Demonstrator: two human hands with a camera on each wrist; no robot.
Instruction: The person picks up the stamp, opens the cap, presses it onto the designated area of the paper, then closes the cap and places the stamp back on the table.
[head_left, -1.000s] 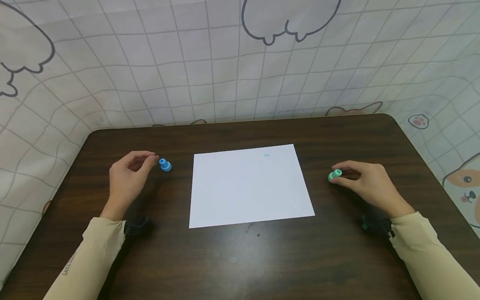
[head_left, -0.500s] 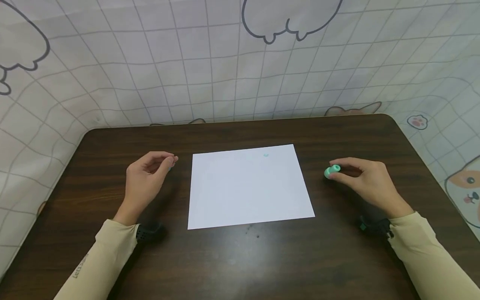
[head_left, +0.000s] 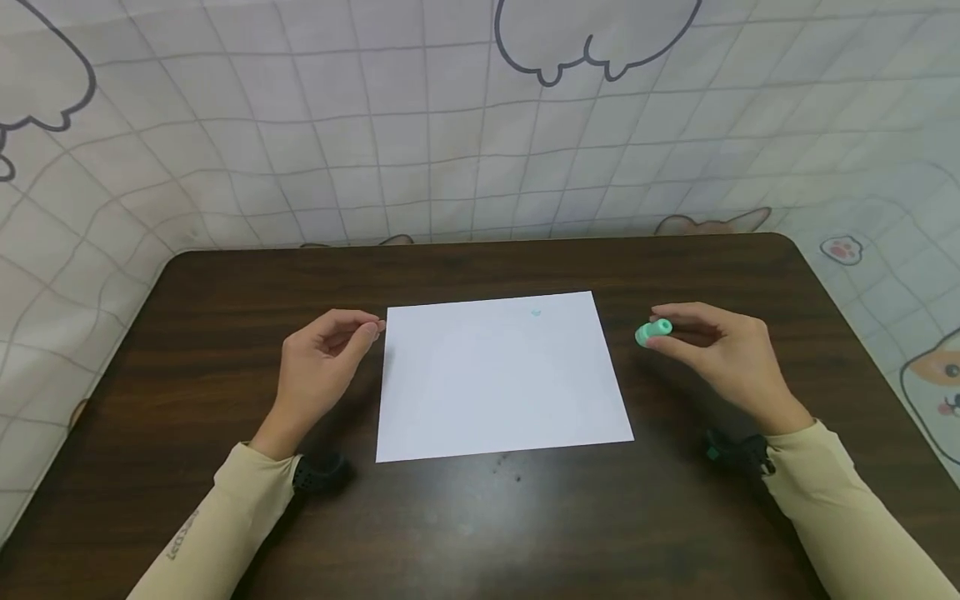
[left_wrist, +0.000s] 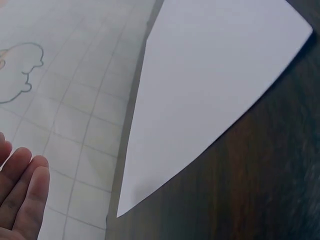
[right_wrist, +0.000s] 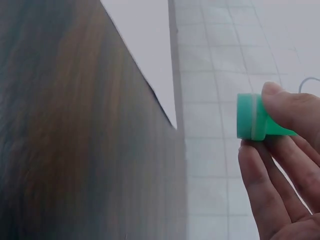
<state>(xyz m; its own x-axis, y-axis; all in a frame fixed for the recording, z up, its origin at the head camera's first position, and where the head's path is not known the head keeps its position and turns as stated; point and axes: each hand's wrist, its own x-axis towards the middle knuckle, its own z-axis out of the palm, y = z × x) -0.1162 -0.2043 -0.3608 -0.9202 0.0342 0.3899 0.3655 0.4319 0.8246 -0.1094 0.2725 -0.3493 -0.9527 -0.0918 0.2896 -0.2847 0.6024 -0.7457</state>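
Note:
In the head view my right hand (head_left: 723,358) pinches a small green toy stamp (head_left: 654,333), raised over the table to the right of the paper. The right wrist view shows the green stamp (right_wrist: 250,116) between thumb and fingertips, its broad end pointing left. My left hand (head_left: 322,371) has its fingertips at the left edge of the white paper (head_left: 502,379), near the far left corner. Its relaxed fingers (left_wrist: 36,195) show in the left wrist view, with nothing seen between them. The blue stamp is out of sight.
A faint teal print (head_left: 536,313) marks the paper near its far edge. The sheet lies on a dark wooden table (head_left: 480,533) with a few small dark specks in front of it. A white gridded cloth (head_left: 450,125) hangs behind.
My left hand has moved right to the paper's edge, and the blue stamp beside it is now out of sight. The right hand has shifted slightly left and away from me with the green stamp.

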